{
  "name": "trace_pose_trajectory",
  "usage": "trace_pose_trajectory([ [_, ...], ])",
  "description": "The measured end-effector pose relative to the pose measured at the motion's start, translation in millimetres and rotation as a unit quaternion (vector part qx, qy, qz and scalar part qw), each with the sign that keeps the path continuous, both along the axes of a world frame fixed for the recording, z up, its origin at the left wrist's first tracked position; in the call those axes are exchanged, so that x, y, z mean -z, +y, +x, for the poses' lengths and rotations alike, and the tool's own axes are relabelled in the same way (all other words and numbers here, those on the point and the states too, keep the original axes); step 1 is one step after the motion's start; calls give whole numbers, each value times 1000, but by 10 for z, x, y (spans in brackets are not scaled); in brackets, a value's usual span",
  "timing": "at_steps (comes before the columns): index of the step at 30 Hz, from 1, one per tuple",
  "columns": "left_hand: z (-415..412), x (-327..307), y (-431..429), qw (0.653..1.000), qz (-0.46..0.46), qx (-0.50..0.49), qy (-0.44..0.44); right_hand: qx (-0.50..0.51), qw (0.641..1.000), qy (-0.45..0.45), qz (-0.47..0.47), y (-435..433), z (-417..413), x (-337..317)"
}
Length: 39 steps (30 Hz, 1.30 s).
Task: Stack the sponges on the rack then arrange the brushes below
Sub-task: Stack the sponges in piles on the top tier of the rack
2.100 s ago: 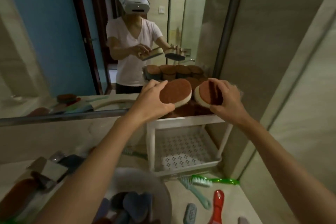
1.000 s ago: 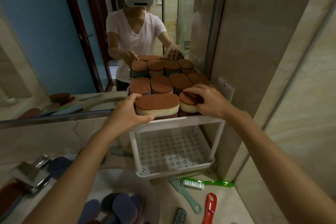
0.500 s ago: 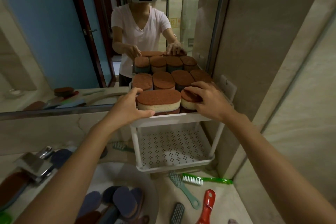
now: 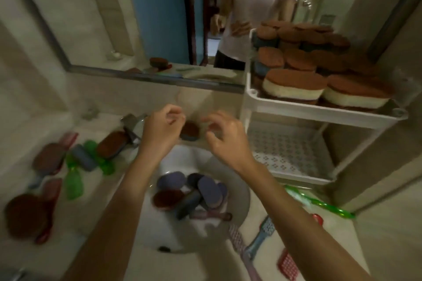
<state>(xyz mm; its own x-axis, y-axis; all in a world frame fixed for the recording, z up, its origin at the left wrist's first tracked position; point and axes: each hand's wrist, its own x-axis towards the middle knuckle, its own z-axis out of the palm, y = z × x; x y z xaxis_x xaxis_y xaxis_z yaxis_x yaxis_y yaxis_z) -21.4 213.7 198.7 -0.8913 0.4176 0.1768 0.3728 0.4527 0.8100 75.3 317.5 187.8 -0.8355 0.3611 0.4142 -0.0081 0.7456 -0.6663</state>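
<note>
Left hand (image 4: 159, 131) and right hand (image 4: 225, 138): both empty, fingers loosely curled and narrow, held side by side above the far rim of the sink (image 4: 237, 203). Motion blur prevents a finer reading of the fingers.

Nearest task item: a lone sponge (image 4: 189, 131) on the worktop (image 4: 331, 246), seen in the gap between the two hands, just beyond them at 12 o'clock. Its long axis appears to run roughly 10 to 4 o'clock. Distance from either hand is about equal; the left looks marginally closer. Appearance: dark base, reddish-brown scouring face up, oval outline.

Further sponges (image 4: 194, 191) lie heaped in the sink at 6 o'clock of the hands (blue-grey and brown, overlapping). More lie on the worktop at 9 o'clock among the brushes (image 4: 73, 173).

The rack (image 4: 319, 114) stands at 2 o'clock. Its upper tier is crowded with stacked sponges; its lower perforated tier (image 4: 290, 150) is bare. Brushes are not yet arranged.
</note>
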Motion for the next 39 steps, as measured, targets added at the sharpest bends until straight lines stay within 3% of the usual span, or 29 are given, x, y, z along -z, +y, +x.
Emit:
trace_pose_trajectory([
  [4, -294, 447, -801, 991, -34, -111, -65, -34, 992, -106, -65, -651, -518, 424],
  [12, -846, 1233, -2388, 952, -162, -226, -132, -132, 947, -284, -67, -2089, -1395, 1093],
  [19, -1420, 1725, -3410, 912, -183, -314, -189, -153, 905, -387, -92, -3062, -2004, 1508],
  [24, -1737, 1956, -3605, 888, -86, -302, -334, -137, 868, -441, -184, -3365, -2301, 1658],
  [30, -1946, 2067, -3654, 853, 67, -300, -422, -76, 813, -458, -351, -3429, -2488, 1655],
  [36, -2243, 1866, -3407, 897, 82, -210, -381, -9, 791, -386, -475, -3146, -2677, 1613],
  [39, -2511, 1818, -3230, 932, 0, -197, -303, 45, 798, -330, -502, -2946, -2775, 1646],
])
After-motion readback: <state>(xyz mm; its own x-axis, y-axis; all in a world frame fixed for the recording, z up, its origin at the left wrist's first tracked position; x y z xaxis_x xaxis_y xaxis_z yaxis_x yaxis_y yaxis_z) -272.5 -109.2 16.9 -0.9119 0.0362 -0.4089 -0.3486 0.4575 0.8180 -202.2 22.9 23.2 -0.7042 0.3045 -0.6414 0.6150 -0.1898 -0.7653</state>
